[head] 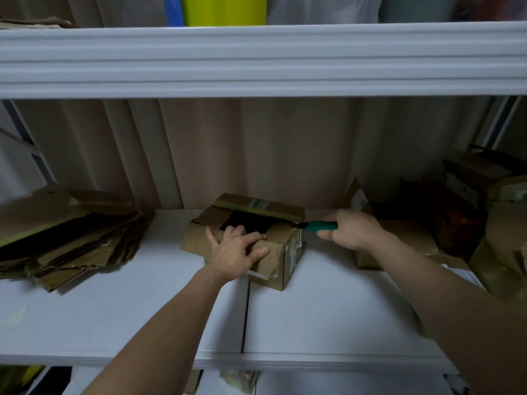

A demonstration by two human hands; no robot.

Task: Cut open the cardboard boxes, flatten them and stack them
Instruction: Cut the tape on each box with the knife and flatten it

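Note:
A small brown cardboard box (286,252) stands in the middle of the white shelf (171,309), its top flaps partly open over a dark inside. My left hand (238,252) rests on its near top edge, fingers curled over the flap into the opening. My right hand (349,228) grips a green-handled knife (318,225) whose blade tip meets the box's upper right corner. A stack of flattened cardboard (65,238) lies at the left of the shelf.
Several unflattened boxes (467,206) crowd the right end of the shelf, one (405,238) just behind my right hand. A thick white shelf board (256,58) runs overhead. A beige curtain (242,149) hangs behind.

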